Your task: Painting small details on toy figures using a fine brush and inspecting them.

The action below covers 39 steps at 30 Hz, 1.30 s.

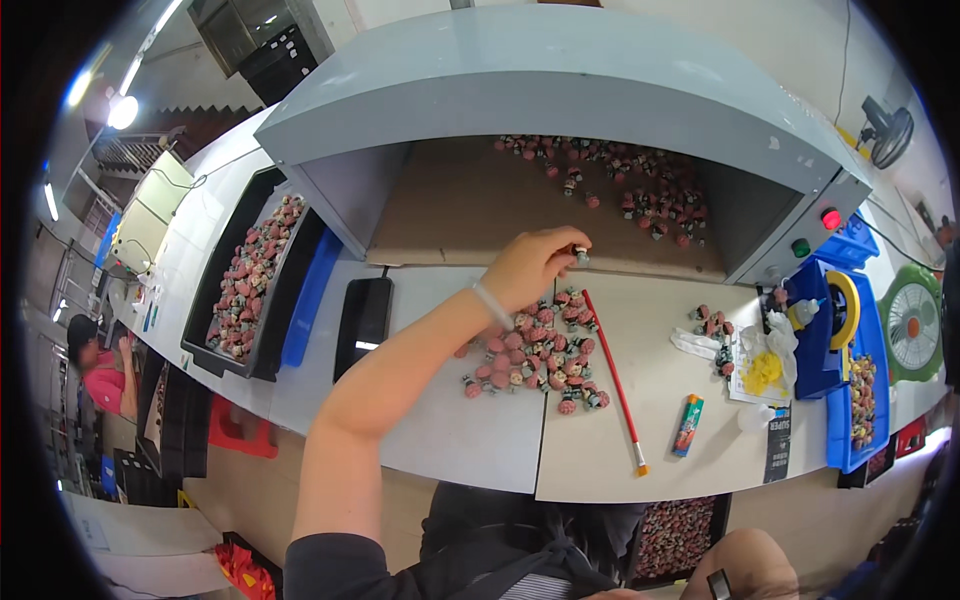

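My left hand (pixel 535 265) reaches to the front edge of a grey metal box's opening. Its thumb and fingers pinch a small figurine (pixel 581 256), mostly hidden by the fingertips. Below the hand, a pile of small pink-capped figurines (pixel 535 350) lies on the white table. More such figurines (pixel 665 195) stand inside the box on its brown floor, toward the back and right. My right hand (pixel 615 595) barely shows at the lower edge near my lap. A dark watch (pixel 718 583) is on that arm, and the fingers are out of sight.
The grey box (pixel 560 100) spans the table's back. To the left are a black tray of figurines (pixel 255 275) and a dark phone (pixel 362 322). A red brush (pixel 615 385), a glue tube (pixel 688 425), blue bins (pixel 850 400) and a green fan (pixel 910 322) are on the right.
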Each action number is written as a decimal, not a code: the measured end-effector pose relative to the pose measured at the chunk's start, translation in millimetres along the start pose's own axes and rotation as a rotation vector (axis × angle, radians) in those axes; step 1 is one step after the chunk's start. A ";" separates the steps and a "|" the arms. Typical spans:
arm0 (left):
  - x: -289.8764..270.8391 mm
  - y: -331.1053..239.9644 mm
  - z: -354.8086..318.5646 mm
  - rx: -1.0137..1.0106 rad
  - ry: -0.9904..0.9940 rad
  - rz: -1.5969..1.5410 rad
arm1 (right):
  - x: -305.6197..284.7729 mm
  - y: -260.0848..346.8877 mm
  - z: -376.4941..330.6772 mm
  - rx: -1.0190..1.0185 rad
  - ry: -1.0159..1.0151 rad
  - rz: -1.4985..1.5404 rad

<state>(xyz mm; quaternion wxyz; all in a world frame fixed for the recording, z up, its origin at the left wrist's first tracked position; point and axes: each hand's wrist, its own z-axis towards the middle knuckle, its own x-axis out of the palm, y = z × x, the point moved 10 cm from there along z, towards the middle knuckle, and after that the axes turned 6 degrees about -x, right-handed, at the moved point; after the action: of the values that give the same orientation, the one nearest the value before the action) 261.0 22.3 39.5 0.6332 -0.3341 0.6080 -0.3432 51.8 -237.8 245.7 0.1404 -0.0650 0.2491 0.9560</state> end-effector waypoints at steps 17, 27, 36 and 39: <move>4.5 -8.0 -148.6 0.164 0.008 -0.773 | 6.2 -56.8 24.9 0.076 0.009 0.188; 18.8 8.7 -150.8 -0.004 0.160 -0.995 | -62.5 -182.3 -78.4 0.670 -0.788 0.153; 32.1 9.2 -149.2 -0.155 0.235 -1.094 | -41.5 -243.9 -108.8 0.824 -0.222 -0.480; 37.3 13.0 -148.8 -0.213 0.270 -1.114 | -33.4 -242.8 -93.5 0.751 -0.060 -0.642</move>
<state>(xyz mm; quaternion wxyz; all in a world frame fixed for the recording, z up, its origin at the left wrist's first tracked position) 113.6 -3.0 2.8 0.2372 -0.6187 0.4469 -0.6011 161.7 -88.8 59.9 0.4488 -0.0559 0.5397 0.7101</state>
